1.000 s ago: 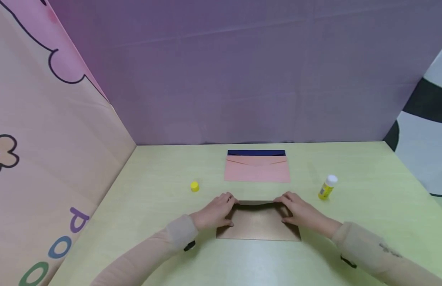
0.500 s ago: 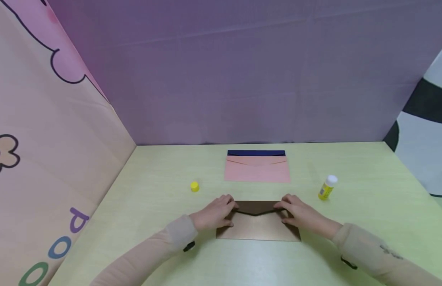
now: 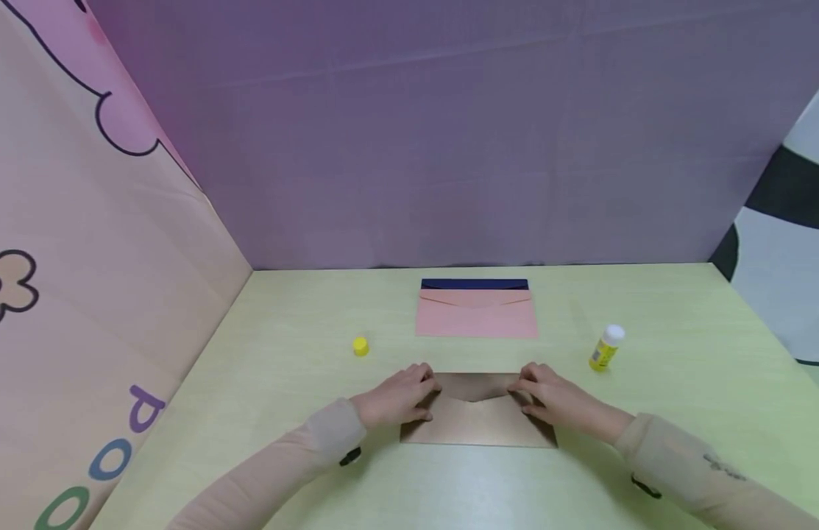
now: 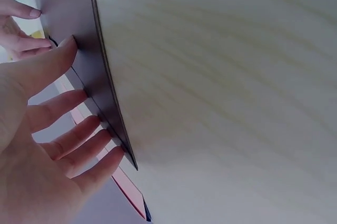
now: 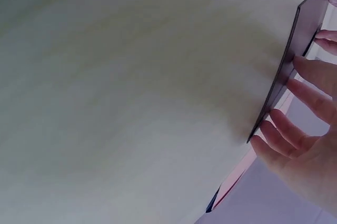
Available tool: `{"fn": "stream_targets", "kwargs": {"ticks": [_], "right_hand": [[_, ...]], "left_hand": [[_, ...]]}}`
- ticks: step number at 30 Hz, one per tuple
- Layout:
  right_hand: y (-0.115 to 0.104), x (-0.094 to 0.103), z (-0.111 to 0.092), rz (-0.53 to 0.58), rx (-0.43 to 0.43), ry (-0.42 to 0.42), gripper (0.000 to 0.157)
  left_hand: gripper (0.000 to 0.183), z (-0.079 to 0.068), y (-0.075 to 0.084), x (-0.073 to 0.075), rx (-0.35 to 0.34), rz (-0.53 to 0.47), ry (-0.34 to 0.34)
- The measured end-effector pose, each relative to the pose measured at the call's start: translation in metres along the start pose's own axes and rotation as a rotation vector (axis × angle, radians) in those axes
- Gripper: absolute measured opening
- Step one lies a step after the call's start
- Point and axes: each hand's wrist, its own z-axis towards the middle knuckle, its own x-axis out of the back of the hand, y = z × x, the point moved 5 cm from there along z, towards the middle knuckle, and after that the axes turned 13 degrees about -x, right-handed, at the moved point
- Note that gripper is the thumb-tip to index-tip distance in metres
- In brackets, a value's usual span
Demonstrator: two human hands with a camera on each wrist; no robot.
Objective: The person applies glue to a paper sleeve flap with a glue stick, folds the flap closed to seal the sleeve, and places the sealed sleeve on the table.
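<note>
A brown envelope (image 3: 475,427) lies on the table in front of the person, its pointed flap (image 3: 474,386) folded down over the body. On its left part rests the left hand (image 3: 397,395), fingertips touching the flap's end and thumb on the body. The right hand (image 3: 560,397) touches the right part in the same way. Both wrist views show the left hand's fingers (image 4: 79,153) and the right hand's fingers (image 5: 287,134) spread and gently bent against the paper. Neither visibly pinches it. The fingers cover the flap's two ends.
Behind the envelope lies a pink envelope (image 3: 477,316) overlapping a dark blue envelope (image 3: 475,283). A yellow cap (image 3: 360,347) is at left. A yellow glue bottle with a white top (image 3: 607,348) stands at right. A purple partition (image 3: 449,147) rises behind the table.
The brown envelope's flap has come down from a raised position toward the person and now lies flatter on the body. Both hands have shifted slightly toward the person with it.
</note>
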Motion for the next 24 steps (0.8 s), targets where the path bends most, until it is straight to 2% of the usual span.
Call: {"fn": "stream_targets", "kwargs": {"ticks": [8,17,24], "right_hand": [[0.000,0.001,0.000,-0.016,-0.002,-0.042,0.030],[-0.004,0.005,0.002,-0.038,-0.005,-0.051,0.027],[-0.009,0.008,0.006,-0.078,-0.043,-0.074,0.022]], "left_hand": [[0.045,-0.001,0.001,-0.002,-0.008,0.031,-0.032],[0.077,-0.007,0.006,-0.009,0.029,-0.012,-0.129],[0.078,-0.010,0.008,-0.011,0.019,-0.004,-0.161]]}}
